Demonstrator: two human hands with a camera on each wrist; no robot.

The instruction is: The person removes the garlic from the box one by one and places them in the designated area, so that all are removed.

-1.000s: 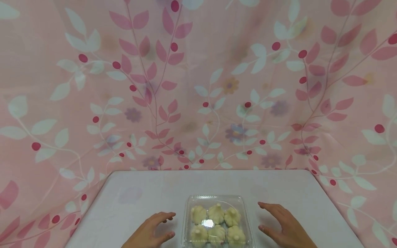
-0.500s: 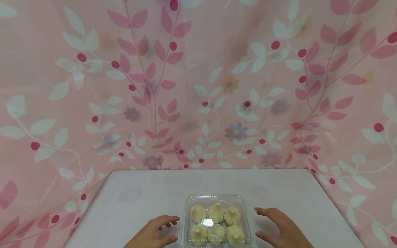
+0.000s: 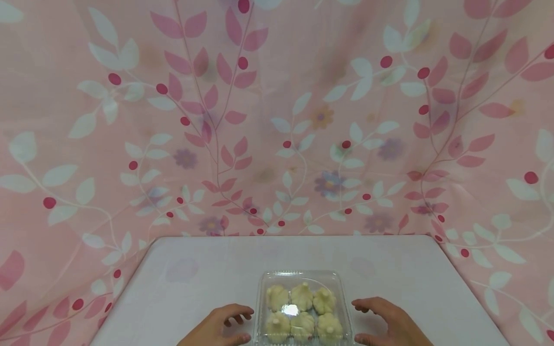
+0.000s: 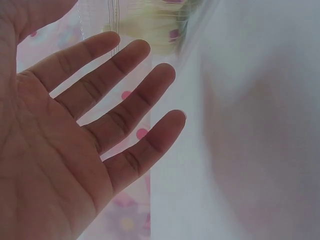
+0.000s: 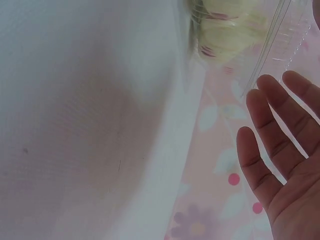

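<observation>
Fingers (image 4: 130,107) either side — clear container (image 3: 298,275) between.

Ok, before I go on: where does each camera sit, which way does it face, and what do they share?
Head: worn on the head, facing forward and down at the table, the clear box of garlic and the floral cloth; left hand and right hand show.
Left wrist: on that wrist, facing past the left hand, box at the top edge.
Right wrist: on that wrist, facing past the right hand, box at the top edge.
Shared: both wrist views catch the box and floral pattern.
</observation>
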